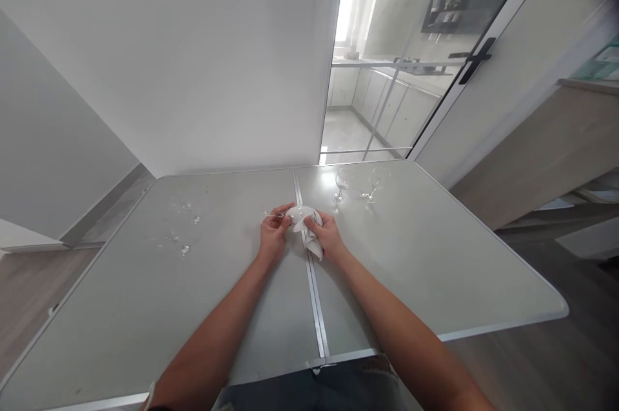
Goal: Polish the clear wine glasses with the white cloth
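A clear stemmed glass (282,212) lies sideways between my hands above the middle of the grey folding table (425,269). My left hand (273,233) pinches its stem and foot. My right hand (327,233) is closed on a white cloth (309,230) wrapped round the bowl of the glass, with a corner of the cloth hanging down toward the table's centre seam.
Two more clear stemmed glasses (341,186) (373,185) stand upright at the far side, right of the seam. Several clear glasses (181,230) stand on the left half. Behind are a white wall and a glass door (476,59).
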Tool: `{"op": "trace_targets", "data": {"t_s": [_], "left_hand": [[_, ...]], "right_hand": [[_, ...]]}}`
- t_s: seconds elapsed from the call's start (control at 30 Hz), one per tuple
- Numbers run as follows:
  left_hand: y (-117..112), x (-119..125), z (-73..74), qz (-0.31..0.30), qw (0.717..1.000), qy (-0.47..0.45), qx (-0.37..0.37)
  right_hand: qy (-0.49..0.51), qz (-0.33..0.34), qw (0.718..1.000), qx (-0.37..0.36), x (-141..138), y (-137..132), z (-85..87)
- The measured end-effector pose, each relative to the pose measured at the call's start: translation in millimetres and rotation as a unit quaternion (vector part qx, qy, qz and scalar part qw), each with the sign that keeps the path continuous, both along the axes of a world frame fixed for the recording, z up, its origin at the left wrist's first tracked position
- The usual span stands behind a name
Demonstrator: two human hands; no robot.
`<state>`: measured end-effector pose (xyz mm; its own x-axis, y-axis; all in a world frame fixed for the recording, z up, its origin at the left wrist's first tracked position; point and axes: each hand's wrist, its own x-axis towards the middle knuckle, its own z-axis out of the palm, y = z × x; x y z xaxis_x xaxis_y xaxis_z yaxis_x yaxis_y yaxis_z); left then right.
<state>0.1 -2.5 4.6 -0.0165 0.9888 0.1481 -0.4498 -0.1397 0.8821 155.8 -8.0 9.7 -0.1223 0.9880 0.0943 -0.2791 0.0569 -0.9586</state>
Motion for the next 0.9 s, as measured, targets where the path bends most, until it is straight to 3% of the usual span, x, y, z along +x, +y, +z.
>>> {"op": "trace_targets", "data": {"t_s": [0.17, 0.3, 0.43, 0.57, 0.7, 0.8, 0.9], "left_hand": [[5.6, -1.1, -11.3, 0.062, 0.996, -0.029, -0.055], [5.8, -1.6, -11.8, 0.058, 0.994, -0.046, -0.080], [2.1, 1.2, -4.1, 0.050, 0.996, -0.050, -0.057], [-3.7, 5.8, 9.0, 0.007, 0.999, -0.048, 0.002], [-6.6, 6.8, 14.2, -0.014, 0.999, -0.037, 0.015], [-3.7, 3.8, 7.9, 0.001, 1.000, -0.027, 0.013], [1.1, 0.0, -1.8, 0.034, 0.999, -0.028, 0.005]], "right_hand": [[-0.194, -0.006, 0.963, 0.188, -2.6, -8.5, 2.1], [-0.264, 0.019, 0.937, 0.230, -6.5, -14.4, 2.8], [-0.209, -0.025, 0.960, 0.183, -5.3, -12.3, 5.2], [-0.039, -0.087, 0.995, 0.039, 0.1, -3.4, 7.4], [0.064, -0.029, 0.996, -0.049, 0.6, 1.3, 7.4], [0.056, 0.010, 0.997, -0.053, -0.5, 0.5, 8.8], [-0.032, -0.007, 0.999, 0.017, 0.6, -2.5, 13.2]]}}
